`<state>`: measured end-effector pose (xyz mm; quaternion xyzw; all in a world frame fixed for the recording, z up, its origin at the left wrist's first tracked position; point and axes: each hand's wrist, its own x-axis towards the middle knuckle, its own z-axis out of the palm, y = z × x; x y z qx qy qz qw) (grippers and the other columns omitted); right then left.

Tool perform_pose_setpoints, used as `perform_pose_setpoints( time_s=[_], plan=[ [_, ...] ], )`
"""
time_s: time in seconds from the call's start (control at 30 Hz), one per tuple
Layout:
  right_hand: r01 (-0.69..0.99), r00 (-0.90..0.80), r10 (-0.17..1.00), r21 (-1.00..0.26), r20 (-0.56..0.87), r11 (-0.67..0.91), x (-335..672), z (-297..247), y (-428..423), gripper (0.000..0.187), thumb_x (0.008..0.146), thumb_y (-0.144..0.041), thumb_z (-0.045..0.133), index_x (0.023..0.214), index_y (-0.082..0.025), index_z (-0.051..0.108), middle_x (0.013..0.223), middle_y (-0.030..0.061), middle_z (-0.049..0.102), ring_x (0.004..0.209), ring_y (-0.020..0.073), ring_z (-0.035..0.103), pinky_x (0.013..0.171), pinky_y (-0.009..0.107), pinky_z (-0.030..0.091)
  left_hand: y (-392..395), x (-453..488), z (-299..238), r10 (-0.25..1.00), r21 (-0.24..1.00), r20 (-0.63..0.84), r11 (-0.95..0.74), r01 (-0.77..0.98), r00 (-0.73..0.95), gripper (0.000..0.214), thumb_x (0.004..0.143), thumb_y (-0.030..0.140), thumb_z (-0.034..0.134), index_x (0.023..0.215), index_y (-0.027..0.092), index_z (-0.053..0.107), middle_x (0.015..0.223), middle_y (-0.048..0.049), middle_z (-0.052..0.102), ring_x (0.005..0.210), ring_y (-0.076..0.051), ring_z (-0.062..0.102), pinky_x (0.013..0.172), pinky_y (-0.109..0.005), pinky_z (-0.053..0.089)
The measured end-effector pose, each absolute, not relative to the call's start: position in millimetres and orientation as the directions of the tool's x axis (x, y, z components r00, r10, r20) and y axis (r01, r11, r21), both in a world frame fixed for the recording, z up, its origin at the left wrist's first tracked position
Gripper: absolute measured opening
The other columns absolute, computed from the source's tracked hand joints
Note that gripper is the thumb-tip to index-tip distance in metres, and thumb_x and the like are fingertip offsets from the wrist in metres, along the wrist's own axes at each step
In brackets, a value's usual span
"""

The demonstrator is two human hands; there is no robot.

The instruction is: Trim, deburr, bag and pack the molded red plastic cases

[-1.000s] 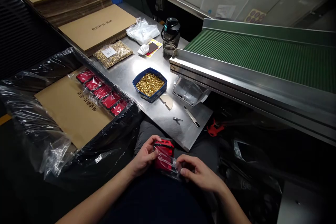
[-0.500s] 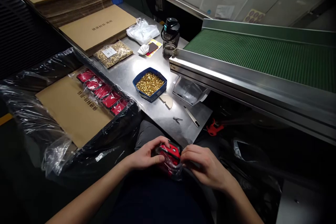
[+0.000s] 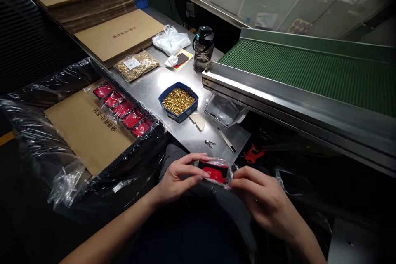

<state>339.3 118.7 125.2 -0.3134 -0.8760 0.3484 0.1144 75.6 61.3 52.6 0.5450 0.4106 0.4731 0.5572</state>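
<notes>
Above my lap, a red and black part [image 3: 216, 173] lies inside a clear plastic bag [image 3: 230, 168]. My left hand [image 3: 177, 177] grips its left end, thumb in front and fingers behind. At the right end, my right hand [image 3: 262, 192] pinches the edge of the bag. What exactly the red part is, I cannot make out. To the left, a box lined with clear film [image 3: 66, 181] holds a row of similar bagged red parts [image 3: 123, 109] beside a cardboard sheet [image 3: 89, 132].
A blue tray [image 3: 178, 117] of small brass-coloured pieces sits on the metal table [image 3: 148, 90]. Near it are a cutter knife [image 3: 227, 139], a bottle [image 3: 203, 49] and a bag of brass pieces [image 3: 136, 66]. A green conveyor [image 3: 309, 70] stands right; cardboard stacks [image 3: 120, 33] stand behind.
Both hands have moved up and to the right with the bagged red part. The part has turned to lie more level, and my right hand now holds the bag's right edge. The view has shifted slightly.
</notes>
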Motion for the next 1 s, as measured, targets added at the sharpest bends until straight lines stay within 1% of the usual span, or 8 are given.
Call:
perform_pose_setpoints(
  time_s=[0.13, 0.43, 0.57, 0.63, 0.7, 0.77, 0.87, 1.0],
  plan=[
    [0.511, -0.787, 0.610, -0.457, 0.092, 0.728, 337, 134, 126, 0.022, 0.098, -0.012, 0.052, 0.113, -0.022, 0.064, 0.104, 0.0061, 0.066, 0.088, 0.0170, 0.060, 0.072, 0.029, 0.044, 77, 72, 75, 0.955, 0.950, 0.265, -0.282, 0.137, 0.131, 0.027, 0.094, 0.009, 0.062, 0.111, 0.023, 0.078, 0.117, -0.0085, 0.074, 0.122, -0.025, 0.063, 0.112, -0.043, 0.045],
    [0.447, -0.705, 0.651, -0.536, 0.281, 0.716, 312, 141, 121, 0.030, 0.092, -0.003, 0.059, 0.115, -0.021, 0.064, 0.100, 0.0070, 0.067, 0.090, 0.0182, 0.060, 0.075, 0.032, 0.047, 81, 70, 97, 0.947, 0.938, 0.216, -0.134, 0.319, -0.237, 0.016, 0.092, 0.021, 0.068, 0.094, 0.027, 0.082, 0.127, -0.0089, 0.061, 0.113, -0.026, 0.060, 0.096, -0.034, 0.048],
    [0.278, -0.790, 0.561, -0.670, 0.247, 0.688, 291, 139, 103, 0.040, 0.093, -0.004, 0.059, 0.128, -0.023, 0.059, 0.104, 0.0073, 0.068, 0.088, 0.0169, 0.064, 0.073, 0.029, 0.053, 83, 78, 95, 0.977, 0.986, -0.084, 0.052, -0.161, -0.198, 0.017, 0.095, 0.032, 0.066, 0.088, 0.020, 0.076, 0.116, -0.0105, 0.068, 0.121, -0.029, 0.058, 0.105, -0.039, 0.043],
    [0.214, -0.751, 0.596, -0.750, 0.284, 0.626, 290, 132, 99, 0.043, 0.095, -0.013, 0.061, 0.136, -0.027, 0.055, 0.122, 0.0097, 0.064, 0.100, 0.0189, 0.065, 0.080, 0.029, 0.056, 83, 86, 94, 0.968, 0.848, -0.223, 0.132, -0.513, -0.119, 0.020, 0.097, 0.037, 0.062, 0.088, 0.020, 0.066, 0.100, -0.0094, 0.074, 0.127, -0.029, 0.057, 0.108, -0.042, 0.041],
    [0.296, -0.533, 0.801, -0.827, 0.273, 0.479, 295, 117, 103, 0.048, 0.096, -0.025, 0.063, 0.142, -0.030, 0.050, 0.140, 0.0121, 0.053, 0.113, 0.0228, 0.063, 0.086, 0.032, 0.057, 83, 92, 93, 0.944, 0.616, -0.318, 0.139, -0.775, -0.083, 0.017, 0.096, 0.036, 0.065, 0.089, 0.022, 0.058, 0.080, -0.0042, 0.071, 0.123, -0.028, 0.060, 0.103, -0.040, 0.044],
    [0.340, -0.334, 0.938, -0.917, 0.091, 0.210, 298, 93, 110, 0.062, 0.095, -0.043, 0.064, 0.151, -0.030, 0.040, 0.149, 0.0146, 0.045, 0.125, 0.0278, 0.057, 0.095, 0.038, 0.055, 82, 96, 91, 0.933, 0.399, -0.356, 0.096, -0.912, -0.057, 0.017, 0.094, 0.030, 0.068, 0.089, 0.023, 0.054, 0.069, 0.0009, 0.061, 0.113, -0.026, 0.066, 0.096, -0.036, 0.048],
    [0.195, -0.580, 0.767, -0.961, -0.275, -0.197, 287, 55, 114, 0.091, 0.081, -0.075, 0.063, 0.153, -0.024, 0.041, 0.153, 0.0170, 0.045, 0.141, 0.0363, 0.044, 0.114, 0.051, 0.040, 82, 94, 82, 0.940, 0.246, -0.335, 0.023, -0.969, -0.062, 0.013, 0.095, 0.027, 0.066, 0.090, 0.023, 0.054, 0.063, 0.0033, 0.051, 0.098, -0.023, 0.069, 0.091, -0.036, 0.052],
    [0.053, -0.610, 0.611, -0.795, -0.504, -0.604, 260, 36, 102, 0.069, 0.089, -0.066, 0.059, 0.138, -0.018, 0.056, 0.131, 0.0188, 0.064, 0.125, 0.0376, 0.059, 0.106, 0.053, 0.046, 74, 64, 59, 0.926, 0.278, -0.357, -0.018, -0.961, -0.120, 0.008, 0.090, 0.022, 0.068, 0.088, 0.018, 0.061, 0.068, 0.0003, 0.056, 0.103, -0.023, 0.068, 0.100, -0.039, 0.050]
  ],
)
